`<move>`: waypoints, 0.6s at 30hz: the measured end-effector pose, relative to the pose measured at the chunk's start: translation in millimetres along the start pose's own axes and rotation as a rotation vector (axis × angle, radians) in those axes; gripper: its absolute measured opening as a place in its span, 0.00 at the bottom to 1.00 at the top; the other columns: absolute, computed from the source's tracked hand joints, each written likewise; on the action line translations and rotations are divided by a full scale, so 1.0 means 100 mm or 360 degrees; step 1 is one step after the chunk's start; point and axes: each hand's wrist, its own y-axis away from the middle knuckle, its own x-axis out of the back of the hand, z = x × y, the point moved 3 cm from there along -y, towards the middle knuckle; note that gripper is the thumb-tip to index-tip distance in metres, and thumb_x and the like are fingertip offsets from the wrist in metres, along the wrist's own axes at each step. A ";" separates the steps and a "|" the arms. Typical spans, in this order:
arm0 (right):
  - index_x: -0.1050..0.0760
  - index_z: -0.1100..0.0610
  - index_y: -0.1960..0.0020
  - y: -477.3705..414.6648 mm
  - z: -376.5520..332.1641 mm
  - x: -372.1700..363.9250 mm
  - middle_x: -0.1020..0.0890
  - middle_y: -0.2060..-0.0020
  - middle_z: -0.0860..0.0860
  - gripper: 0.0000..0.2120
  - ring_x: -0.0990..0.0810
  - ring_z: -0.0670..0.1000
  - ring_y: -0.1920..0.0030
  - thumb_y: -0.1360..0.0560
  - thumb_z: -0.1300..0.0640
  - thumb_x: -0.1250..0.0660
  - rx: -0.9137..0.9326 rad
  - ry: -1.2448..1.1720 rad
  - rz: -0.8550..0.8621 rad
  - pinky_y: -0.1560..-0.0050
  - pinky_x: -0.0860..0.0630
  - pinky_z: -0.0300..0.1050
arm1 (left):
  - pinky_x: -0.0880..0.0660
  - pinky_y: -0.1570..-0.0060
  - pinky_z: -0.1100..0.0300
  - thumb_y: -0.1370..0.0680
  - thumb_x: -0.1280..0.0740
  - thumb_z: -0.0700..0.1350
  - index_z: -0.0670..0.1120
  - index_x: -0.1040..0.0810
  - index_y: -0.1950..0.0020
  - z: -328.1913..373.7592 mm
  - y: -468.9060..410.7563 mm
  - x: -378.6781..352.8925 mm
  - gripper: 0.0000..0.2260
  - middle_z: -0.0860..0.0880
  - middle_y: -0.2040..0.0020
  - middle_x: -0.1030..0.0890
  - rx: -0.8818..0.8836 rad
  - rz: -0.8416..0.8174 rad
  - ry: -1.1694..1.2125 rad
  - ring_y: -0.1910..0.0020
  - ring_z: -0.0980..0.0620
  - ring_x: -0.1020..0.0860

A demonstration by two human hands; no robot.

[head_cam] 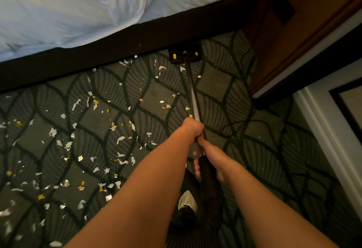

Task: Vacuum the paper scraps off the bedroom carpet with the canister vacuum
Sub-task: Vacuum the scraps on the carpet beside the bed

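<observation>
Left hand (193, 127) and right hand (213, 159) both curl round the wand (193, 95). Floor head (185, 54) sits at bed base (98, 57); paper scraps (94, 149) lie mostly left, so slow, overlapping strokes that way likely serve best.

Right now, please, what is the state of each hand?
Left hand: closed, gripping the metal wand.
Right hand: closed, gripping the black hose handle.

A polished metal finish is shown by the wand (194, 95), matt black plastic by the floor head (185, 54) and the ribbed hose (212, 198). The carpet (215, 83) is seen as matt pile. Some paper scraps (121, 139) are foil-glossy. The bed sheet (78, 8) is creased cloth; the cabinet (313, 12), smooth wood.
</observation>
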 end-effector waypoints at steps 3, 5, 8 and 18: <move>0.25 0.63 0.50 0.00 -0.04 -0.02 0.22 0.67 0.57 0.27 0.22 0.53 0.71 0.22 0.37 0.39 0.0036 0.0030 0.0079 0.70 0.21 0.44 | 0.23 0.43 0.49 0.20 0.38 0.40 0.38 0.32 0.32 0.02 0.00 0.02 0.18 0.37 0.39 0.23 0.0002 0.0015 -0.0029 0.41 0.40 0.22; 0.25 0.64 0.46 -0.01 -0.07 0.00 0.21 0.62 0.59 0.23 0.21 0.54 0.68 0.21 0.42 0.37 0.0135 0.0061 0.0178 0.69 0.20 0.46 | 0.22 0.45 0.48 0.20 0.38 0.40 0.38 0.33 0.31 0.03 -0.01 0.01 0.18 0.37 0.40 0.24 0.0028 -0.0003 -0.0021 0.42 0.39 0.22; 0.30 0.56 0.36 -0.05 -0.08 -0.01 0.23 0.63 0.58 0.15 0.24 0.53 0.70 0.19 0.49 0.39 0.0338 0.0137 0.0236 0.72 0.23 0.45 | 0.23 0.44 0.51 0.21 0.37 0.39 0.40 0.33 0.30 0.02 -0.06 0.02 0.19 0.38 0.39 0.25 -0.0078 0.0037 -0.0122 0.41 0.40 0.23; 0.45 0.37 0.25 -0.05 -0.06 -0.20 0.19 0.52 0.57 0.22 0.24 0.53 0.74 0.18 0.48 0.45 0.0612 0.0431 0.0300 0.75 0.26 0.42 | 0.22 0.45 0.48 0.23 0.35 0.42 0.45 0.30 0.33 0.15 0.08 0.17 0.19 0.42 0.46 0.22 -0.0252 0.0010 -0.0553 0.47 0.43 0.21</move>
